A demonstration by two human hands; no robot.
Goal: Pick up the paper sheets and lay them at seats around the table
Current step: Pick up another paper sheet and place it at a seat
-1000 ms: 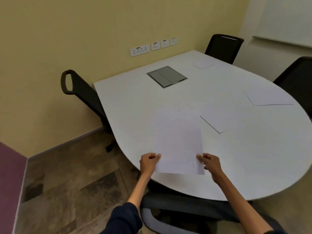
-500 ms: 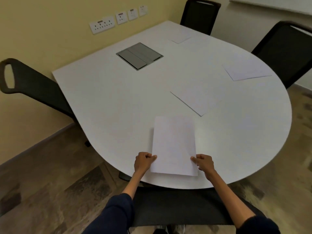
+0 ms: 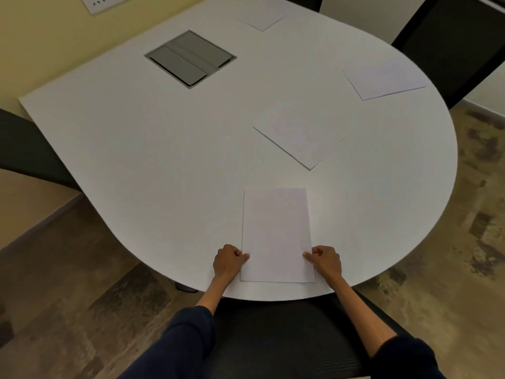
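Both hands, left hand (image 3: pixel 229 262) and right hand (image 3: pixel 325 261), still pinching sheet (image 3: pixel 276 233), now flat on table (image 3: pixel 136 138).

2 bare forearms; dark navy sleeves (image 3: pixel 180 343) are pushed up toward the elbows, with no watch or rings.

A plain white paper sheet (image 3: pixel 276 233) lies flat at the near table edge. Three more white paper sheets (image 3: pixel 297 136) lie farther off.

The plain white paper sheet (image 3: pixel 276 231) lay on a rounded white tabletop (image 3: pixel 136 138). Far left sat a grey metal hatch (image 3: pixel 190 58). The floor (image 3: pixel 54 283) was mottled brown, the sleeves (image 3: pixel 175 346) navy.
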